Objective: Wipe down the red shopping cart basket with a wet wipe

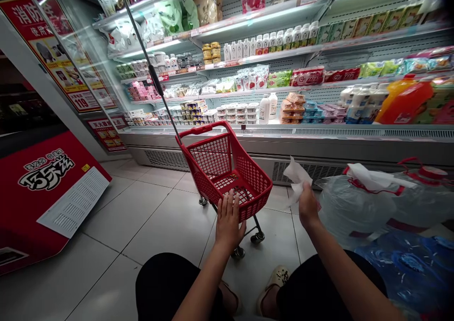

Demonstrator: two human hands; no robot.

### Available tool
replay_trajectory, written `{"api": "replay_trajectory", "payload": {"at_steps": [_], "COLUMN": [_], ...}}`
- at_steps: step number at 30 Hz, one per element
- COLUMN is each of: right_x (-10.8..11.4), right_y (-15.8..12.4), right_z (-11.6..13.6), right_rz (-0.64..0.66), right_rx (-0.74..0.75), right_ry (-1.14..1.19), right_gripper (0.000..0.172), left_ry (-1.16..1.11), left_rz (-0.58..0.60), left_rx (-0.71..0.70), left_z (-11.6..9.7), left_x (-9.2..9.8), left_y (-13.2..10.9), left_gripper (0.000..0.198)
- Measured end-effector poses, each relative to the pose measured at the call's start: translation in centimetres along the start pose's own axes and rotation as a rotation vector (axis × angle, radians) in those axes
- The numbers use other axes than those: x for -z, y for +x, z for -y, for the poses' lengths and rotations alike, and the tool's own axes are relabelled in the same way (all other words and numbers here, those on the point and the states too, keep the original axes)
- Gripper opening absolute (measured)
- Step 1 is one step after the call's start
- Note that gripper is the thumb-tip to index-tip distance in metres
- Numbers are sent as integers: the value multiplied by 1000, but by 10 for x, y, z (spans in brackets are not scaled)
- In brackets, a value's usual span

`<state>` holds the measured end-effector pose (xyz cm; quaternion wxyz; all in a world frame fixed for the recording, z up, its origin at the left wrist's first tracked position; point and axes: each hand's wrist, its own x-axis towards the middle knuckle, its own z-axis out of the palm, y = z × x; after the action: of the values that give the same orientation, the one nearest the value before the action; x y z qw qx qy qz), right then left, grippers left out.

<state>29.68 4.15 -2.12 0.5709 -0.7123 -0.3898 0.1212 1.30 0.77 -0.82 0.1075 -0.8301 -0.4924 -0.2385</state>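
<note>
A small red shopping cart (208, 188) with a mesh basket stands on the floor in front of me; a tall thin pole rises from its handle side. My left hand (229, 221) lies against the basket's near end, fingers stretched out and not wrapped round it. Off to the right, my right hand (308, 205) is closed on a crumpled white tissue (297, 174), which sticks up above the fingers. No goods show in the visible part of the basket. Another white tissue (376, 177) rests on top of a large water bottle (354, 207) beside my right hand.
A lit refrigerated shelf (305, 131) with drinks, yogurt and packets runs along the back. At left stands a red freezer (46, 188). Blue water bottles (407, 269) sit at the lower right, near my right knee. Pale tiles (142, 217) cover the floor.
</note>
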Motion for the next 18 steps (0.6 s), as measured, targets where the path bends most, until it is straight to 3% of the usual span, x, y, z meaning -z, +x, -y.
{"api": "replay_trajectory", "payload": {"at_steps": [4,8,12,18], "right_x": [-42,-79,-77,-59], "right_y": [-15,-40,-64,-110], "right_z": [20,16,9,26], "right_rz": [129,218,217,463], "right_rx": [345,500,561,822], "right_ry": [-95,-194,-208,-275], "right_gripper": [64,59,57,57], "left_ry": [-8,-11,-34,-84], "left_rz": [17,37,19,-22], "left_rx": [-4,-41,-38,-11], "left_z": [-12,-21,-20,-7], "left_x": [-2,-1,-1,0], "left_y": [0,-5,-13,-21], "left_gripper": [99,103,107,107]}}
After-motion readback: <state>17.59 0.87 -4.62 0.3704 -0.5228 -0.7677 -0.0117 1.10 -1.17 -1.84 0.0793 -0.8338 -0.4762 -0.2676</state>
